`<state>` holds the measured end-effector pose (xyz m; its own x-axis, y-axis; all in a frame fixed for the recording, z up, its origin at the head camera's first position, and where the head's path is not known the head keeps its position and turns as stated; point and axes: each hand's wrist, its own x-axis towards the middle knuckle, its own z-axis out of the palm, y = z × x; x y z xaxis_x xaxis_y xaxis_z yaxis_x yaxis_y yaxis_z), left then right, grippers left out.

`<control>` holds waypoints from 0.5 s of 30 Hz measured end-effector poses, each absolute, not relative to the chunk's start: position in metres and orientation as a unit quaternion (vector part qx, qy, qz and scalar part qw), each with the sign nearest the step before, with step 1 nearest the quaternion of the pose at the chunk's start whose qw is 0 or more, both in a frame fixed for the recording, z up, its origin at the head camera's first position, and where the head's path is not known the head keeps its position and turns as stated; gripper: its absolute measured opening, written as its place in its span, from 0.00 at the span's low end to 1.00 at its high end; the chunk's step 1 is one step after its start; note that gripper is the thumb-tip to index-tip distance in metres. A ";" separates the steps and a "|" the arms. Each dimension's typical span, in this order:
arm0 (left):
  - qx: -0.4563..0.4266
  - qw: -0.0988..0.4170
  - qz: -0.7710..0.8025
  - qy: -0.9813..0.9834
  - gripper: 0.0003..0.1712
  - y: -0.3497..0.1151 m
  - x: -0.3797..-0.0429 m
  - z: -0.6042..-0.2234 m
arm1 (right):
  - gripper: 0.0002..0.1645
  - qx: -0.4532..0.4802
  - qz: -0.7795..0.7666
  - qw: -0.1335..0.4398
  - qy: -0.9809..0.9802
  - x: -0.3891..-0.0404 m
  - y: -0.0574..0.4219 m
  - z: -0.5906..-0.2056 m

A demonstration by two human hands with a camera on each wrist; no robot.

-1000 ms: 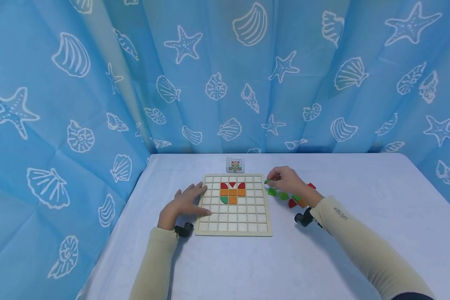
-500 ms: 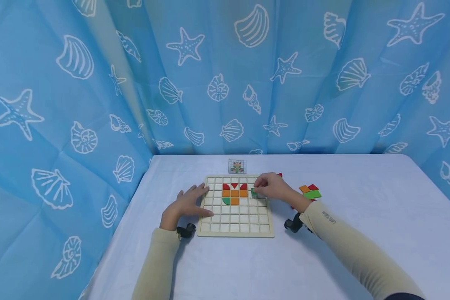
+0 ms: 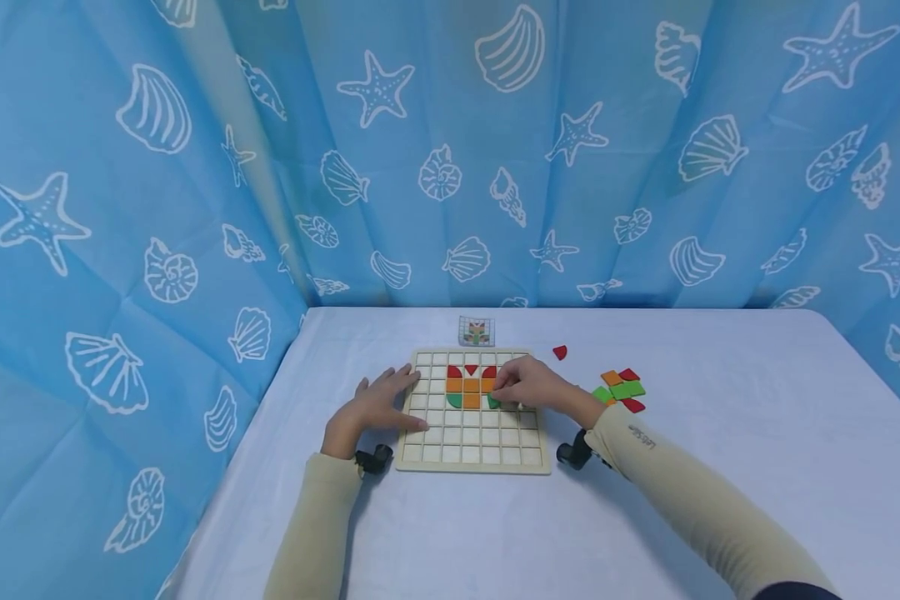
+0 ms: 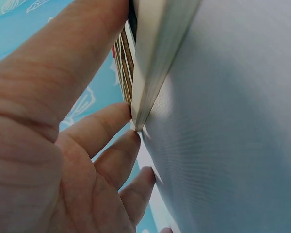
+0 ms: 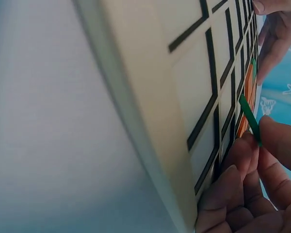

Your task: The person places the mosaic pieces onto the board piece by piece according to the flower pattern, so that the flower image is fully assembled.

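My right hand (image 3: pixel 536 387) pinches a green tile (image 5: pixel 250 119) between thumb and fingers, over the gridded wooden board (image 3: pixel 474 468). In the right wrist view the tile stands tilted, one end down at the grid beside the orange tiles (image 5: pixel 248 92). Fingers spread, my left hand (image 3: pixel 375 412) rests on the board's left edge. The left wrist view shows its fingertips touching the board's rim (image 4: pixel 157 53). Set in the grid are red tiles (image 3: pixel 454 372), orange squares (image 3: pixel 471 386) and a green rounded tile (image 3: pixel 454 400).
Right of the board lies a loose group of green tiles (image 3: pixel 628 388), red tiles (image 3: pixel 633 406) and orange tiles (image 3: pixel 611 377). A single red tile (image 3: pixel 560 352) lies apart. Behind the board is a small pattern card (image 3: pixel 477 332). A blue curtain (image 3: pixel 450 167) hangs behind the white-covered table (image 3: pixel 720 400).
My right hand has carried a green tile leftward from the loose tiles onto the board, beside the lower orange square. The left hand stays at the board's edge.
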<state>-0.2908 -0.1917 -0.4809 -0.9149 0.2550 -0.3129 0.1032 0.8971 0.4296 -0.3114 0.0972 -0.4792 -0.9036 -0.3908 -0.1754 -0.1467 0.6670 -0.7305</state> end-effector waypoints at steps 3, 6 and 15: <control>0.095 0.182 0.209 0.956 0.58 -0.192 -0.291 -0.482 | 0.06 -0.154 -0.368 0.159 0.903 -0.312 0.095 -0.480; 0.095 0.182 0.207 0.957 0.58 -0.192 -0.291 -0.482 | 0.05 -0.160 -0.353 0.157 0.909 -0.313 0.092 -0.481; 0.100 0.181 0.205 0.957 0.58 -0.192 -0.291 -0.482 | 0.05 -0.164 -0.340 0.158 0.913 -0.311 0.089 -0.481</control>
<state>-0.2910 -0.1923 -0.4823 -0.9144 0.2656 -0.3055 0.1167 0.8956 0.4292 -0.3110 0.0895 -0.4808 -0.8965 -0.4064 -0.1762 -0.1922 0.7153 -0.6718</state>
